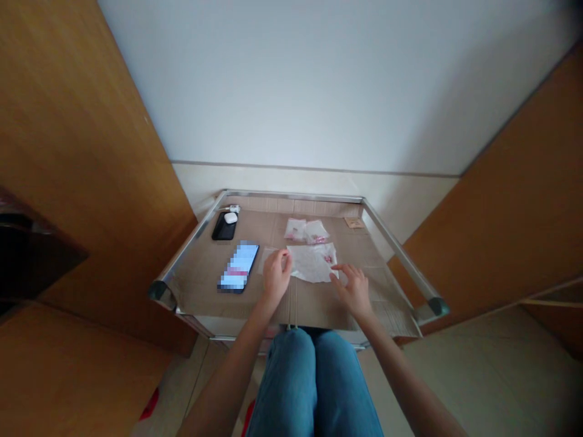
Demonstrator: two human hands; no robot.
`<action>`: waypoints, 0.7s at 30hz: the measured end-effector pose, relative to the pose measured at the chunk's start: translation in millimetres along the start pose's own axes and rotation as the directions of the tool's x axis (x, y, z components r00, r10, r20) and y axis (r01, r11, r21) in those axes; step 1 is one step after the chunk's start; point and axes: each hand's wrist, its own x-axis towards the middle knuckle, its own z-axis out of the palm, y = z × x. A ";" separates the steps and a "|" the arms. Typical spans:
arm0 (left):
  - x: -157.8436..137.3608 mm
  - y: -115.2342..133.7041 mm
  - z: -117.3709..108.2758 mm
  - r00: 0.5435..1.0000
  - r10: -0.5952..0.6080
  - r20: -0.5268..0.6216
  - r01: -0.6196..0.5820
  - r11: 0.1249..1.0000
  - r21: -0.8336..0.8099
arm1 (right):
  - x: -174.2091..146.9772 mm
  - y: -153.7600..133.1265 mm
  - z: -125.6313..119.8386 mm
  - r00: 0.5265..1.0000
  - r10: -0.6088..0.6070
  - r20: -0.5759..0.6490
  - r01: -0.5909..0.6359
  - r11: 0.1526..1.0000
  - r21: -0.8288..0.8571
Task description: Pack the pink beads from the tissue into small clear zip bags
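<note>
My left hand [276, 274] is closed, thumb and fingers curled together at the left edge of a white paper sheet [312, 264]. Whatever it may pinch is too small to make out. Beside the sheet's right edge, my right hand [353, 287] has its thumb and forefinger apart, with nothing visible between them. A few tiny red pieces [328, 259] lie on the sheet near the right fingertips. Two small clear bags [306, 230] with small pinkish contents are just beyond the sheet. Thin pale cords [293, 306] run down toward my knees near my left wrist.
The cardboard-covered table [195, 306] has a raised metal rail [401, 252]. On its left lie a phone with a blurred screen [238, 267], a black phone-shaped item [220, 229] and a white earbud case [231, 217]. A small brown card [354, 223] sits back right. Wall ahead.
</note>
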 end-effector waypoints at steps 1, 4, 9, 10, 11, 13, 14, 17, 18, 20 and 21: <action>-1.5 -1.8 -5.6 0.999 0.019 0.028 -0.022 0.995 0.093 | -12.5 5.7 -3.9 1.000 0.014 0.004 -0.014 1.000 -0.022; -8.3 -4.6 -16.1 0.990 0.026 0.136 -0.072 0.935 0.347 | -34.3 14.9 -6.3 0.998 0.056 0.005 -0.056 0.995 -0.088; -17.9 -3.5 -17.2 0.977 -0.020 0.211 -0.086 0.873 0.481 | -36.5 7.9 2.5 0.994 0.077 -0.073 -0.089 0.981 -0.174; -18.7 -3.4 -17.1 0.977 -0.019 0.212 -0.087 0.873 0.480 | -36.1 5.8 3.3 0.994 0.073 -0.076 -0.087 0.977 -0.193; -19.1 -3.5 -17.2 0.978 -0.015 0.209 -0.088 0.876 0.474 | -36.0 4.1 3.5 0.995 0.066 -0.075 -0.081 0.974 -0.211; -19.5 -4.9 -17.9 0.979 -0.006 0.202 -0.087 0.892 0.444 | -36.6 1.9 3.2 0.996 0.051 -0.072 -0.067 0.969 -0.238; -19.6 -6.2 -18.4 0.980 0.000 0.200 -0.085 0.904 0.420 | -37.2 1.5 3.0 0.996 0.045 -0.075 -0.063 0.967 -0.248; -20.2 -10.9 -20.1 0.982 0.000 0.189 -0.065 0.939 0.337 | -38.4 1.4 3.2 0.995 0.043 -0.093 -0.066 0.962 -0.266; -20.4 -12.1 -20.9 0.983 -0.013 0.184 -0.048 0.945 0.322 | -38.5 1.4 3.4 0.994 0.045 -0.097 -0.069 0.961 -0.268; -20.3 -12.7 -22.6 0.985 -0.039 0.170 -0.018 0.946 0.324 | -38.5 1.0 3.5 0.994 0.051 -0.095 -0.075 0.960 -0.270; -20.0 -12.2 -23.4 0.986 -0.045 0.158 -0.010 0.942 0.336 | -38.4 0.6 3.3 0.994 0.055 -0.089 -0.078 0.959 -0.271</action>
